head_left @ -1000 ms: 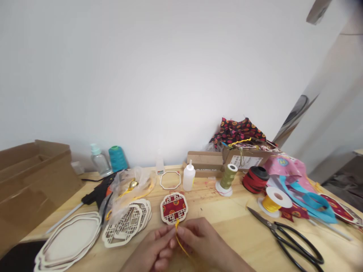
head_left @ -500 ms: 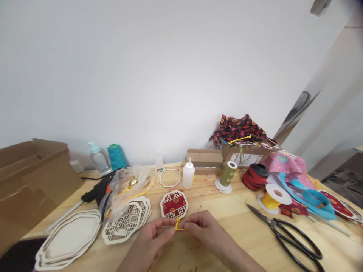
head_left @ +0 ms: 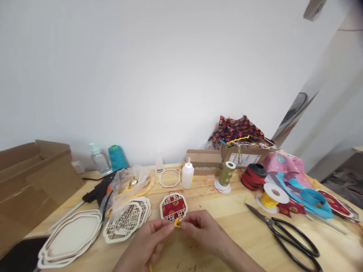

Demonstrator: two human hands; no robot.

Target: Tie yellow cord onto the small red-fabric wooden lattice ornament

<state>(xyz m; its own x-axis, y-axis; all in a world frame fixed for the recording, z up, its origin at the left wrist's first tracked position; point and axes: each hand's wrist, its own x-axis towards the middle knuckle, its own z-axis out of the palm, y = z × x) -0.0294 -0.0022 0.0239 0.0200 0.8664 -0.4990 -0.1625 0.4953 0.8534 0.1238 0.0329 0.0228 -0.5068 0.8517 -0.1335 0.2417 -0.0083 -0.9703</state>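
Pale wooden table [head_left: 235, 221] under thin, bright yellow cord [head_left: 177, 221], tightly bunched.

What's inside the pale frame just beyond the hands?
Inside the pale frame, a band of red patterned fabric shows, with lattice above and below. Yellow cord overlaps the frame's lower edge; the underside and whatever lies beneath are covered.

Cord [head_left: 177, 223] before, perhaps on, panel [head_left: 173, 206]
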